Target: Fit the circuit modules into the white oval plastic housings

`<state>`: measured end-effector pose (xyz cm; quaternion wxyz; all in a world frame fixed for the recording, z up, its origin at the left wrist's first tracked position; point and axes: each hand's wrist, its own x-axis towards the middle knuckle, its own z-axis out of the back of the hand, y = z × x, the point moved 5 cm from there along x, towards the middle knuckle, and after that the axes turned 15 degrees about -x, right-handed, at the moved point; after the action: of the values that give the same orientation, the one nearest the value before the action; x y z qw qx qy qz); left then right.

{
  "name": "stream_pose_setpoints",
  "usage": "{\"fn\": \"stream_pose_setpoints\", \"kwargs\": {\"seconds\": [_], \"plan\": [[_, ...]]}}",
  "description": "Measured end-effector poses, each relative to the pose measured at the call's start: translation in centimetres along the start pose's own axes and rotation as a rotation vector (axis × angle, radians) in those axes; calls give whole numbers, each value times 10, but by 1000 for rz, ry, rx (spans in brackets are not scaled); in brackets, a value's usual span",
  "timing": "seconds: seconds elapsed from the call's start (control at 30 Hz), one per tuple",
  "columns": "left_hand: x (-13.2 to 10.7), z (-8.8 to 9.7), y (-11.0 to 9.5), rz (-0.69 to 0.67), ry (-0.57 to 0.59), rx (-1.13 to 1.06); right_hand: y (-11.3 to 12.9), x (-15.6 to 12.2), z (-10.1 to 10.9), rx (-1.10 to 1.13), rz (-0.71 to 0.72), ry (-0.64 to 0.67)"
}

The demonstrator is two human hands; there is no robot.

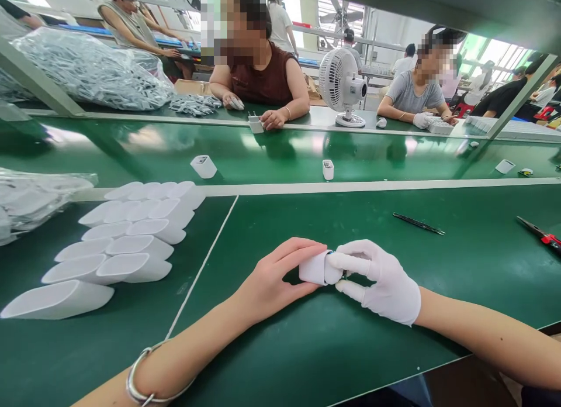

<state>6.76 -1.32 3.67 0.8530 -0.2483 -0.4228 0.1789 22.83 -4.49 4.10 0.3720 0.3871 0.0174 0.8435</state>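
Near the middle of the green table, my left hand (274, 275) is closed around a white plastic housing (312, 270), fingers on top and thumb below. From the right, my right hand (380, 281), in a white glove, pinches a white end piece (333, 272) at the housing's open end. The two pieces touch, and a sliver of dark and blue shows at the joint. Most of the end piece's inside is hidden by the gloved fingers. Left of my hands, rows of white slant-cut housings (135, 266) lie on the table.
Tweezers (418, 223) and red-handled pliers (543, 234) lie to the right. A green belt (272, 158) beyond carries white housings (204, 166) and small parts. Clear plastic bags (35, 202) sit at left. Across, a person (267, 73) handles a white plug beside a fan (344, 85).
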Motion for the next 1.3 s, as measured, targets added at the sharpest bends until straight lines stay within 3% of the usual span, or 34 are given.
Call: {"fn": "stream_pose_setpoints", "kwargs": {"seconds": [0.13,0.27,0.73,0.9,0.97,1.13,1.3], "plan": [[0,2,2,8,-20,13,5,7,8,-92,118,-57],[1,1,1,-15,-20,16,9,9,6,21,208,39],[0,1,-3,-75,-14,39,6,4,-5,9,186,312],[1,1,-3,-79,-16,27,4,-2,-4,-132,232,166],[0,0,-3,-79,-19,23,2,-4,-6,-128,238,167],[0,-1,-3,-59,-11,4,-3,-2,-7,-45,86,238],[0,-3,1,43,16,-33,0,5,0,289,-84,195]]}}
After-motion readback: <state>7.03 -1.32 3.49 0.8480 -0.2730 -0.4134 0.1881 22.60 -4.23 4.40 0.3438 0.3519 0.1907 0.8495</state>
